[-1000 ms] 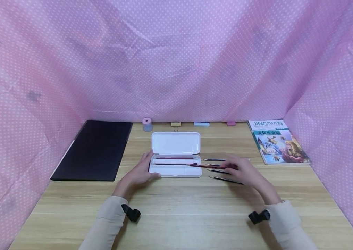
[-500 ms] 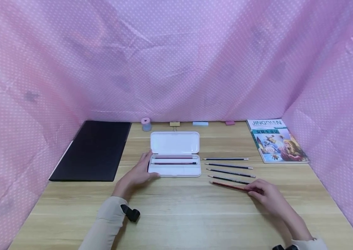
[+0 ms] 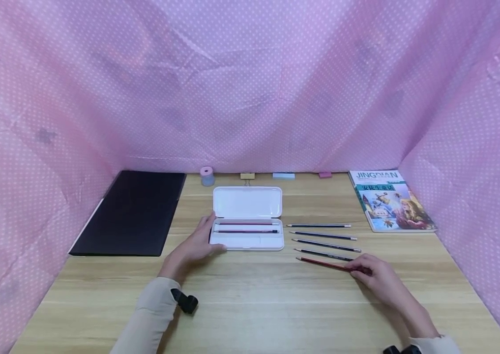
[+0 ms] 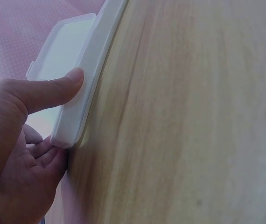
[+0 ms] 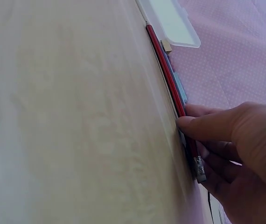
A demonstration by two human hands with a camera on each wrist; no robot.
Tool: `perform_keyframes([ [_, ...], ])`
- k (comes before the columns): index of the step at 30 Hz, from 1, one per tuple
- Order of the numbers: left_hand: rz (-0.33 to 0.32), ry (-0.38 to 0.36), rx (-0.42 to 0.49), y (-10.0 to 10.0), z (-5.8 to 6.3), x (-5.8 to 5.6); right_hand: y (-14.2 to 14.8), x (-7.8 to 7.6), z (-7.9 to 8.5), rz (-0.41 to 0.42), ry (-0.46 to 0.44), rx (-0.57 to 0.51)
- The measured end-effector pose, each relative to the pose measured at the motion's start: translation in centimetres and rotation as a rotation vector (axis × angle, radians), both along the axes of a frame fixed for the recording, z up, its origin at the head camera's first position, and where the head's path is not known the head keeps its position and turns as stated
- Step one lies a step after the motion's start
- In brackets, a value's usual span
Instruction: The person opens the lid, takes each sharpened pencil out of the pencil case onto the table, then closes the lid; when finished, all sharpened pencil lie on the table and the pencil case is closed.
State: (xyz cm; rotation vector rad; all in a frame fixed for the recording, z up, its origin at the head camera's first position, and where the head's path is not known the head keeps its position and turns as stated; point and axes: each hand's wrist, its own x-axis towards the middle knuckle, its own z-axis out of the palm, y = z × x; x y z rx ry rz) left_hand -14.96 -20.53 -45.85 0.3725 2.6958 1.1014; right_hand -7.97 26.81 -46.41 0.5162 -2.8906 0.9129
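Observation:
A white pencil case [image 3: 241, 242] lies with its lid raised in the middle of the table, two reddish pencils [image 3: 247, 231] in its tray. My left hand [image 3: 194, 243] grips the case's left end; in the left wrist view the thumb lies along the front wall and the fingers curl at the end. To the right, several dark pencils [image 3: 324, 236] lie in a row, tips toward the case. My right hand [image 3: 378, 275] pinches a red pencil [image 3: 322, 263] near its eraser end, at the near side of that row. The right wrist view shows its metal ferrule [image 5: 198, 165] below the thumb.
A black folder [image 3: 130, 214] lies at the left, and a magazine [image 3: 393, 201] at the right. Along the back stand a pink-and-blue round sharpener-like item [image 3: 207, 176], a binder clip [image 3: 247, 176], a pale blue block [image 3: 283, 175] and a pink block [image 3: 325, 174]. Pink dotted cloth [image 3: 250, 98] hangs behind.
My right hand has carried the red pencil from over the case's right end to the near side of the row, moving right and toward me. The left hand has stayed at the case.

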Motion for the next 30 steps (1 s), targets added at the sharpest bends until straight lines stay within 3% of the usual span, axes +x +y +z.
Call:
perform_keyframes([
  [6,-0.012,-0.01,0.001,-0.1,0.2,0.1,-0.4,-0.2,0.4,0.01,0.003,0.019],
  [11,-0.003,-0.034,-0.009,-0.1,0.2,0.1,-2.2,-1.6,1.9,0.05,0.019,-0.002],
  [19,0.004,-0.03,-0.022,0.0,0.2,0.0,-8.6,-5.5,4.1,0.154,-0.036,-0.101],
  [25,0.012,-0.035,-0.024,0.1,0.1,-0.1,-13.7,-8.2,4.0,0.27,-0.087,-0.114],
  [30,0.022,-0.047,-0.029,0.0,0.2,0.0,-17.3,-9.4,3.4,0.319,-0.14,-0.061],
])
